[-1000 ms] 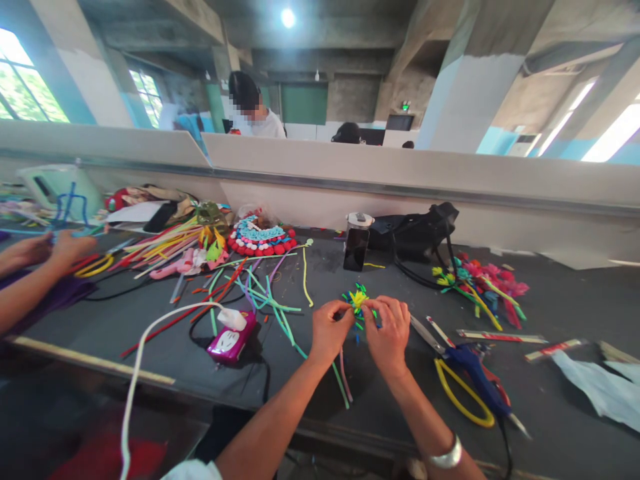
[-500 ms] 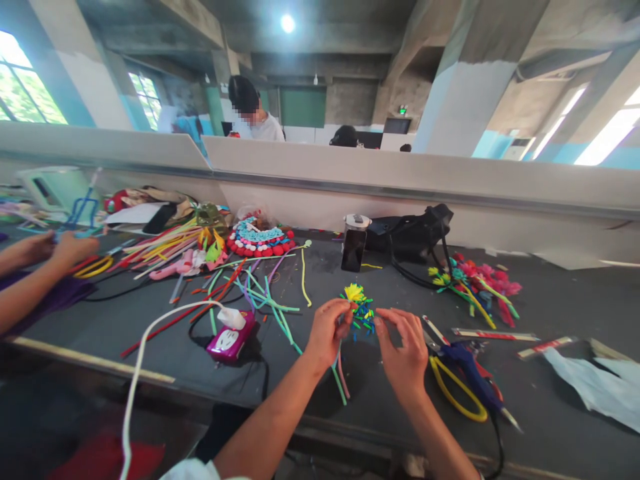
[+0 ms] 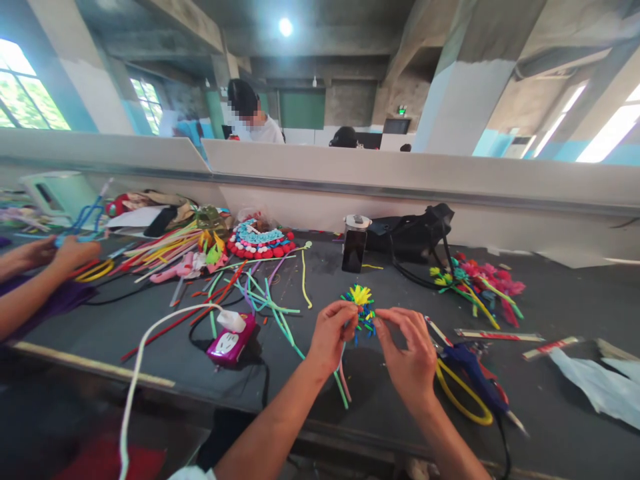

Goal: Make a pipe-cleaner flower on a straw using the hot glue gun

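Note:
My left hand (image 3: 334,333) pinches a small flower (image 3: 361,295) of fuzzy pipe cleaners, with a yellow tuft on top and green and blue tips around and below it. At the flower's right edge, the thumb and forefinger of my right hand (image 3: 407,347) come together on its blue-green tips; the exact contact is too small to see clearly. Two thin stems, pale green (image 3: 341,389) and pink, show below my left hand. To the right of my right hand lie yellow-handled scissors (image 3: 467,403) and a dark blue glue gun (image 3: 475,377).
Loose pipe cleaners (image 3: 270,300) and a purple socket block (image 3: 231,340) with a white cable lie left. A phone (image 3: 354,250) leans on a cup before a black bag (image 3: 420,233). Pink flowers (image 3: 493,283) lie right. A co-worker's hands (image 3: 75,253) hold blue pieces at far left.
The flower was between both hands, its yellow tuft facing me; it then tipped left and now stands more upright. My right hand has shifted slightly right and down.

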{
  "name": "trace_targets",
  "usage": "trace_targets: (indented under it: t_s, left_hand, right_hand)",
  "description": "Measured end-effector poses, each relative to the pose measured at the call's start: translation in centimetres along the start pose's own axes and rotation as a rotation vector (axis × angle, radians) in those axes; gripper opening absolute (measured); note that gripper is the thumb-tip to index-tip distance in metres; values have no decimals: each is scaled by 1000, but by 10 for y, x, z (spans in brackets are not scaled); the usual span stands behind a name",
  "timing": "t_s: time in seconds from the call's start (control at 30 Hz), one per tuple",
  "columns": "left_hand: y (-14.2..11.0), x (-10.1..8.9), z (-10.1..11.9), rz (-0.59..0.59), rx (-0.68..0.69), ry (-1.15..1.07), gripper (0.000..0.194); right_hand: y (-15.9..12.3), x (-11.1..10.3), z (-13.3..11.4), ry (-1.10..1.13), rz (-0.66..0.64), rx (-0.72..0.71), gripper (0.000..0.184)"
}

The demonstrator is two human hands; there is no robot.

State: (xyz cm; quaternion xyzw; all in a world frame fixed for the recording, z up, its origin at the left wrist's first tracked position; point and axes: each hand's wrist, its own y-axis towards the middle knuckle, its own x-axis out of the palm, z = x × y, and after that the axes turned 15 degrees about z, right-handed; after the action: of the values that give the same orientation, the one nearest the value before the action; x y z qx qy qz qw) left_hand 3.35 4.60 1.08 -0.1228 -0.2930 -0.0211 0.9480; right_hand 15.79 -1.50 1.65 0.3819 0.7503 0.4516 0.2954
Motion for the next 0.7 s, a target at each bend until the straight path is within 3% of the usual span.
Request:
trace_targets:
  t_s: [0.17, 0.4, 0.7]
  left_hand:
    - [-4, 3, 5, 17, 7, -29, 19]
    - [-2, 3, 13, 89, -17, 7, 23]
    - [3, 5, 7, 209, 186, 163, 17]
  right_hand:
    - [8, 3, 0, -7, 6, 0, 9]
    - [-3, -6, 14, -3, -71, 83, 7]
    - [-19, -15, 28, 2, -195, 192, 12]
